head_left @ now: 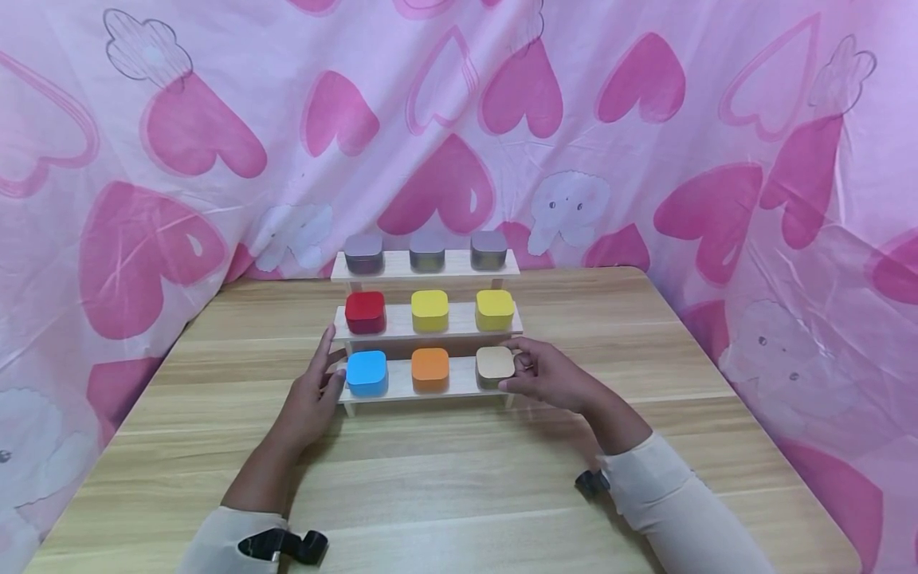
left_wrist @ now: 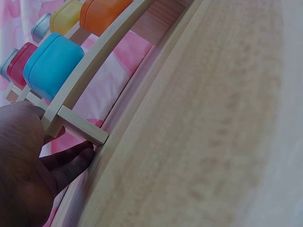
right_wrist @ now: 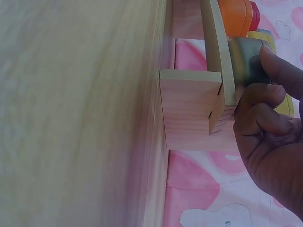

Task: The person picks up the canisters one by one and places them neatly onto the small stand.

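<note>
A three-tier wooden display stand (head_left: 459, 383) holds several small square tins with rounded corners. At the right end of its lowest tier, my right hand (head_left: 548, 375) pinches a beige tin (head_left: 495, 363) between thumb and fingers; the right wrist view shows the thumb (right_wrist: 281, 68) against the tin's side. My left hand (head_left: 311, 399) grips the stand's left end beside a blue tin (head_left: 367, 373). Its thumb lies at the lowest tier's end, and other fingers reach down by the stand's leg (left_wrist: 83, 125). An orange tin (head_left: 430, 370) sits mid-tier.
On the middle tier stand a red tin (head_left: 365, 312) and two yellow tins (head_left: 429, 311). Three grey tins (head_left: 427, 252) line the top tier. The stand is on a wood-grain table (head_left: 445, 494), with a pink heart-patterned curtain (head_left: 459, 96) behind it.
</note>
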`<state>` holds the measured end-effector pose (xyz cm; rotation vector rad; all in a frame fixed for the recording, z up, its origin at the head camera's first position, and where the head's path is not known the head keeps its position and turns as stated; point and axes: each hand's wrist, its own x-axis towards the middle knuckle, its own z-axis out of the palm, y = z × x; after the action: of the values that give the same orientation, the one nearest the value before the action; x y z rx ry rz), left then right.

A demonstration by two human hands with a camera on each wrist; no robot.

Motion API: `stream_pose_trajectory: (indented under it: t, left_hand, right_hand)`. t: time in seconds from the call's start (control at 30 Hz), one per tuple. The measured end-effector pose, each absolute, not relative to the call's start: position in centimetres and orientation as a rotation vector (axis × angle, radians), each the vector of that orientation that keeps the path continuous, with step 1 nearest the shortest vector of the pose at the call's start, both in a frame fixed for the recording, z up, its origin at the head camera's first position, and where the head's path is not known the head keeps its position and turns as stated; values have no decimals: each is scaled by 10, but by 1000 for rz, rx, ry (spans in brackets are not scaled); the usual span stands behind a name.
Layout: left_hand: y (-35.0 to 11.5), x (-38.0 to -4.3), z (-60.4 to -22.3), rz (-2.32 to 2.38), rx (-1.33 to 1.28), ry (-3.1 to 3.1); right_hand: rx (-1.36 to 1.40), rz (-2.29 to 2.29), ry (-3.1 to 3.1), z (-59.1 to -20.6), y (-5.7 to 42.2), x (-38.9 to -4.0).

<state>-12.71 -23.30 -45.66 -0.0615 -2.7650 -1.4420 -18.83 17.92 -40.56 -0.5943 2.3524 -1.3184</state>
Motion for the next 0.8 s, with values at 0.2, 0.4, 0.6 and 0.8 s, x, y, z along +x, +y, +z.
stream_pose_trajectory:
  t: [0.2,0.4,0.6,0.8]
  left_hand:
    - [-233,-126,-457,-1436,-66,-2764]
    - [-233,-127,-457,-1441,-63,-2770]
    - [-234,-128,-457,-1451,-71,-2770]
    - [-235,-128,-458,-1453,-67,-2773]
  right_hand:
    - [-587,-1316,2350,-405,179,-188]
    - [-580,-1312,2346,-404,179,-188]
    - [-585,-1305,2346,-404,180,-187]
    - [-586,-1308,2333,-404,180,-188]
